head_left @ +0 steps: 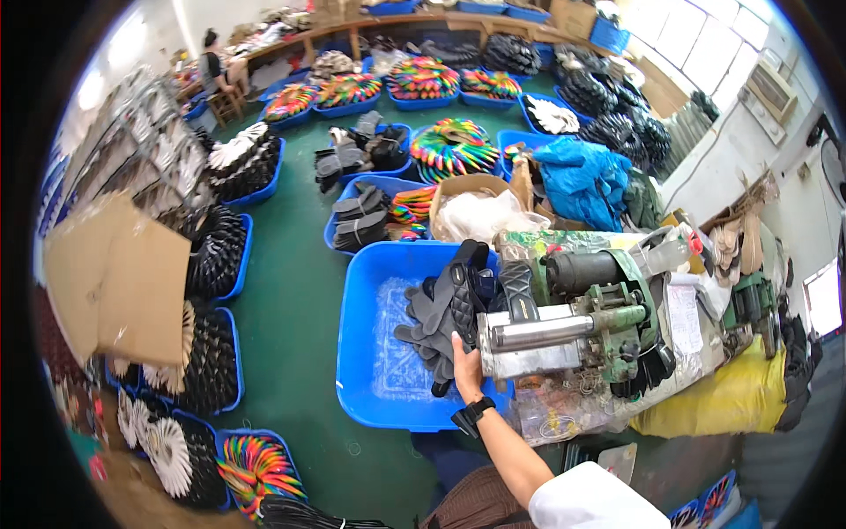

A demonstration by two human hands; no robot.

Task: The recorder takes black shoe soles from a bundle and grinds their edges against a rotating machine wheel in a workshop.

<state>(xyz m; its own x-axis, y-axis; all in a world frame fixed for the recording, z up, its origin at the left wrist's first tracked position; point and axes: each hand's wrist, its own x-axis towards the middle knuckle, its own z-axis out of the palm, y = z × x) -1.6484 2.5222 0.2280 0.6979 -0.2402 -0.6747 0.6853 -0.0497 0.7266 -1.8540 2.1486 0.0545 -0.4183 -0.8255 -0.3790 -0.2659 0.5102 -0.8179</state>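
Observation:
My right hand [467,368] reaches in from the lower right, a black band on its wrist. Its thumb points up along a bunch of black and grey gloves [454,300], and the other fingers are partly hidden; the hand appears closed on the gloves' near end. These gloves lie along the right side of a large blue tub [359,370]. Right beside the hand stands a green machine [630,317] with metal cylinders. Another black quilted glove [517,289] rests by the machine's left end. My left hand is out of view.
Blue tubs with rainbow-coloured bundles [454,148] and dark gloves [361,216] stand ahead. More tubs line the left, near a cardboard sheet [119,273]. A box with white plastic [485,212] sits behind the machine. A person [216,70] sits far left. Yellow cloth [723,397] lies right.

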